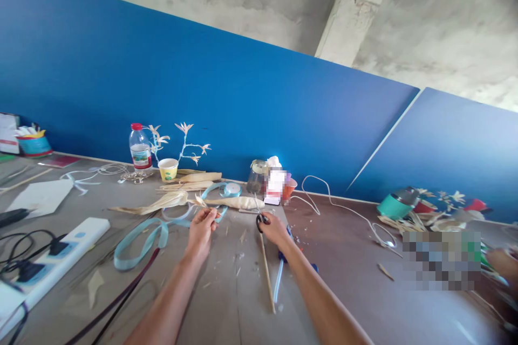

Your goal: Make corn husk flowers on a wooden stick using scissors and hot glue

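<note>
Now the right grip (274, 230) holds scissors (262, 222), the left grip (202, 229) near blue ribbon (163, 236).

Ribbon (126, 264): pale sky blue. Scissors handles (259, 225): black. Husk (172, 202): cream to straw tan. Table (218, 302): grey at left, brown at right. Partition (243, 91): strong blue (far-right panel reads paler). Cup (168, 173): yellow, pale rim. Bottle cap (136, 126): red. Power strip (79, 250): white, light-blue socket faces. Cord (123, 292): dark maroon.
</note>
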`<state>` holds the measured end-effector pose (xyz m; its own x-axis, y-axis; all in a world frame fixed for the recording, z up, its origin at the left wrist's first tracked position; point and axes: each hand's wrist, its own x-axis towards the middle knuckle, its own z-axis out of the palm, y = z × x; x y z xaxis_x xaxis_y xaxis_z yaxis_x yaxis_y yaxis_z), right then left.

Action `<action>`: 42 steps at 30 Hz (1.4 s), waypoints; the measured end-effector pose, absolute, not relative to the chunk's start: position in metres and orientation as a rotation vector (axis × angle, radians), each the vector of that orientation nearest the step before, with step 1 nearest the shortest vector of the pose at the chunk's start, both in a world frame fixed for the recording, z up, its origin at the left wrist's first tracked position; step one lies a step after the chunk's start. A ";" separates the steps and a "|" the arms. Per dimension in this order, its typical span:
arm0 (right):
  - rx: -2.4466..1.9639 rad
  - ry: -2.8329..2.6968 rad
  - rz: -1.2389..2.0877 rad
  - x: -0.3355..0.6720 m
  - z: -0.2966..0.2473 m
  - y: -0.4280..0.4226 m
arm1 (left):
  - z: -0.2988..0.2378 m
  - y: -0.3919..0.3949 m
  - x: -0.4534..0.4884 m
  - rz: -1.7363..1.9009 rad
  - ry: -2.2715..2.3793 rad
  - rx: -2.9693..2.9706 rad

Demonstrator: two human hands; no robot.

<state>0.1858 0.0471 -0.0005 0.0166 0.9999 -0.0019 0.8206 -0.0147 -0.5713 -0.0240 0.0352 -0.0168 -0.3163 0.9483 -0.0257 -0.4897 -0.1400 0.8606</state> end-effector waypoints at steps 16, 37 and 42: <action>-1.340 -1.798 0.909 0.127 0.003 -0.052 | -0.011 0.028 -0.028 1.718 0.756 0.303; -1.407 -1.925 0.391 0.094 -0.012 -0.016 | -0.010 0.020 -0.010 1.565 0.805 0.368; -1.410 -1.933 0.339 0.093 -0.015 -0.016 | -0.012 0.020 -0.010 1.534 0.798 0.400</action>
